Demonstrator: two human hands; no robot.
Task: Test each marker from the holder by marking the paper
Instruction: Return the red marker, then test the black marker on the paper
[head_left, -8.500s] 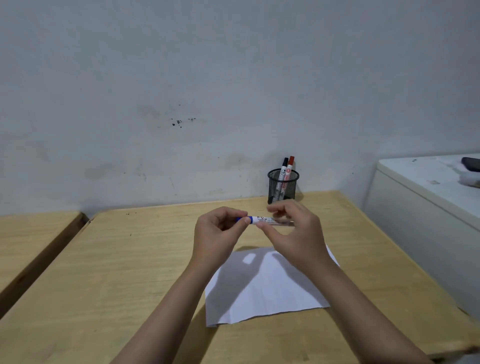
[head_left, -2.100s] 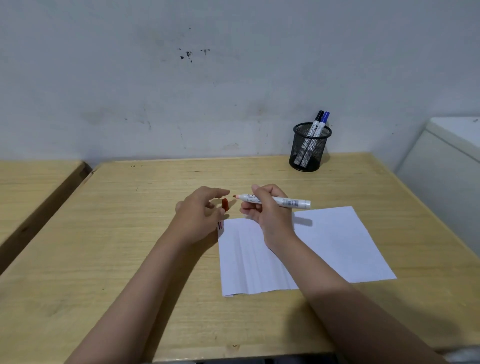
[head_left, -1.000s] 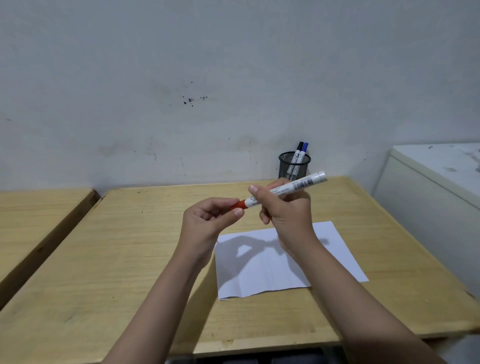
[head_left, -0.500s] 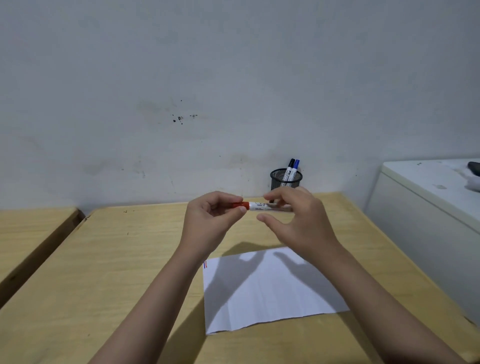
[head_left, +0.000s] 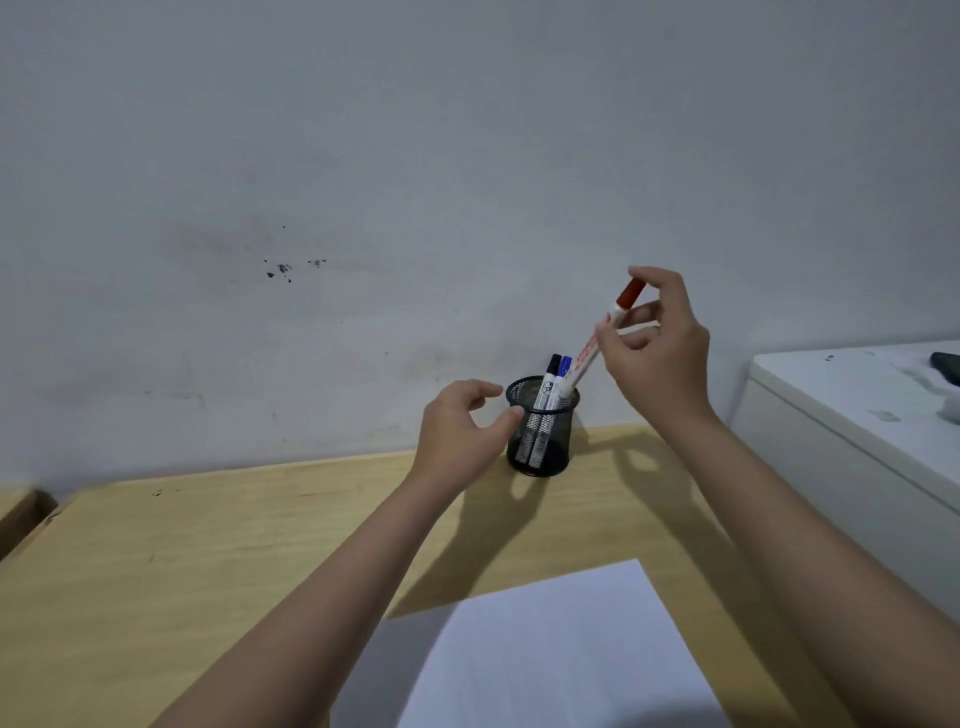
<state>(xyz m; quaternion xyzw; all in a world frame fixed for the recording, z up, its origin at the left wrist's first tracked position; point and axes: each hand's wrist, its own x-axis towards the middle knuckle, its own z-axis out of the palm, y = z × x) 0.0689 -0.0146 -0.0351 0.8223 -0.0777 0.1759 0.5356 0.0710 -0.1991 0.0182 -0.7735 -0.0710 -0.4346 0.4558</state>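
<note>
A black mesh holder (head_left: 543, 439) stands at the back of the wooden desk (head_left: 208, 545), against the wall. A black-capped marker (head_left: 548, 382) and a blue-capped marker (head_left: 560, 382) stand in it. My right hand (head_left: 657, 345) pinches a capped red marker (head_left: 597, 338) near its red cap, tilted, with its lower end inside the holder's rim. My left hand (head_left: 462, 434) is beside the holder on its left, fingers curled apart, the thumb tip touching the rim. White paper (head_left: 545, 649) lies on the desk near me.
A white cabinet (head_left: 857, 431) stands right of the desk, with a dark object (head_left: 946, 362) on top. A second wooden desk's edge (head_left: 21, 512) shows at the far left. A grey wall rises right behind the holder.
The red marker was capped between both hands over the paper. Now my right hand has carried it back and tilted it into the holder, and my left hand has let go and reached the holder's rim.
</note>
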